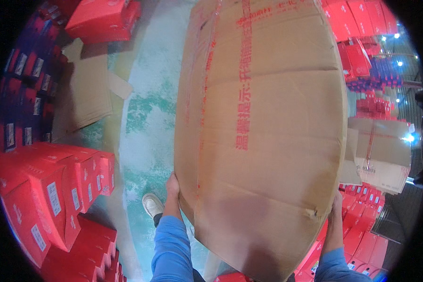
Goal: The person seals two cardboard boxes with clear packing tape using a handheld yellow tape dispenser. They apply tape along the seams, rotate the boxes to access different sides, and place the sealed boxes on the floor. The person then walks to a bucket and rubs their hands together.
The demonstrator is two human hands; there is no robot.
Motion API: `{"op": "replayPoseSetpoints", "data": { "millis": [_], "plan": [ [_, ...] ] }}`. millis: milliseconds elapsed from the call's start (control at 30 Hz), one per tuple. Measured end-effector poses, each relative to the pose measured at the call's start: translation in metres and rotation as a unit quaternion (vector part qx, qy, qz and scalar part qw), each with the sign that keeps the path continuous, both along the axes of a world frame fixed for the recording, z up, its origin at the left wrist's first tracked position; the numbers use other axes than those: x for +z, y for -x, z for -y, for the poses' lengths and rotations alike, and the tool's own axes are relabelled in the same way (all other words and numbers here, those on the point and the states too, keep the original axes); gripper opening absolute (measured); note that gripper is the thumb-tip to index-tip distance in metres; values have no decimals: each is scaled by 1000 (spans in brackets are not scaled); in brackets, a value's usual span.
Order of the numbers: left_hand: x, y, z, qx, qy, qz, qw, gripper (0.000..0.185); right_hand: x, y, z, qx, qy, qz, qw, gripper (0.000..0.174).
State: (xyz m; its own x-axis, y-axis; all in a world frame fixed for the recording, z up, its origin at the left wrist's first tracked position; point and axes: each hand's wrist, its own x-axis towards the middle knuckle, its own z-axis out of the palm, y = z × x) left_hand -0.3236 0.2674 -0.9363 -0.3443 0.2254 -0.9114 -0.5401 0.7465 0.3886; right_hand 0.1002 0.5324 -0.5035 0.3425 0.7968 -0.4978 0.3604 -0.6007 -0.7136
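Note:
A large brown corrugated cardboard carton [278, 148] with red printing and a strip of printed tape fills the middle of the view. It looks flattened, with creases across its broad face and a small tear near the lower right. My left hand [173, 184] grips its left edge, the fingers partly hidden behind the board. On the opposite edge, my right hand [335, 204] holds the board, and its fingers are mostly out of sight. Both forearms wear blue sleeves.
Red shoe boxes [53, 190] are stacked at the left, near dark blue and red boxes [24, 95]. Flat cardboard [88, 91] lies on the green-white floor [148, 130]. More red boxes [363, 225] and a brown carton [384, 151] stand right. My shoe [153, 205] shows below.

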Motion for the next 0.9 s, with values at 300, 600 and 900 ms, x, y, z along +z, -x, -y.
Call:
{"op": "replayPoseSetpoints", "data": {
  "millis": [300, 600, 900],
  "plan": [
    [151, 62, 89, -129, 98, -65, 985, 68, 114, 14, 43, 32, 35, -40, 998, 30],
    [489, 170, 173, -338, 164, -140, 916, 69, 306, 50, 101, 12, 121, -125, 985, 30],
    [797, 371, 39, -315, -86, -158, 932, 65, 423, 44, 167, -62, 59, -275, 958, 30]
  ]
}}
